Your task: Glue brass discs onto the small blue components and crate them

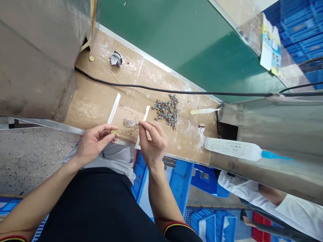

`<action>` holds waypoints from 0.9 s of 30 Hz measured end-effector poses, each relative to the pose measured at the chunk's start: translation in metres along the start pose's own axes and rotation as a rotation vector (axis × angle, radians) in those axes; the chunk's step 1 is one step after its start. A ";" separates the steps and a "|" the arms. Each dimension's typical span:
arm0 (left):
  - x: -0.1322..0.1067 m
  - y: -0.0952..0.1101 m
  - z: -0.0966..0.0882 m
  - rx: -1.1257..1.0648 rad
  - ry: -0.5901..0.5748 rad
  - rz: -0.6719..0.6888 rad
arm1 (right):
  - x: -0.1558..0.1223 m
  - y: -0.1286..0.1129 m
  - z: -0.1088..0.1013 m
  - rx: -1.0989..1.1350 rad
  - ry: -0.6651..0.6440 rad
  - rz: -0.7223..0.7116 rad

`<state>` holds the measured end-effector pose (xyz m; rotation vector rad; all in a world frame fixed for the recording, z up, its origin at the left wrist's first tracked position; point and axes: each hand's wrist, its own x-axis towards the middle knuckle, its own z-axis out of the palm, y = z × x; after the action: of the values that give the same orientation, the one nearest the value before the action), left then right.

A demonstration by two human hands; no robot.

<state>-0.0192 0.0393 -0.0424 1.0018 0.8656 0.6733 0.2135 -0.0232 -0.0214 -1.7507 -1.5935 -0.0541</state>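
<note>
My left hand (97, 139) is at the front edge of the cardboard-covered bench, its thumb and fingers closed on a small yellow disc (113, 132). My right hand (153, 139) pinches something tiny between thumb and forefinger; only a dark speck of it shows at the fingertips. Just left of those fingertips lies a small clear round dish (129, 123). It sits on a brown board (118, 117) strewn with many tiny dark bits, between two white strips (114, 108). To the right of my right hand is a pile of small blue-and-brass metal parts (166, 110).
A black cable (151, 89) crosses the bench. On the right are a pale flat stick (204, 111) and a plastic bottle with a blue nozzle (233, 149). Crumpled tape (116, 59) and another yellow disc (91, 58) lie at the back left. Another person's arm (271, 194) shows at lower right.
</note>
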 end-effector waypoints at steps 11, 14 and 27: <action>0.000 -0.001 -0.001 0.001 -0.007 0.007 | 0.001 0.000 0.001 0.082 -0.046 0.004; 0.000 0.000 0.000 0.000 -0.008 0.008 | 0.000 0.002 0.002 0.087 -0.054 0.002; 0.000 0.001 0.001 0.007 0.014 -0.025 | -0.002 0.001 0.004 0.001 0.021 -0.003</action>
<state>-0.0181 0.0393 -0.0407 0.9921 0.8917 0.6573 0.2119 -0.0226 -0.0259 -1.7412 -1.5809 -0.0735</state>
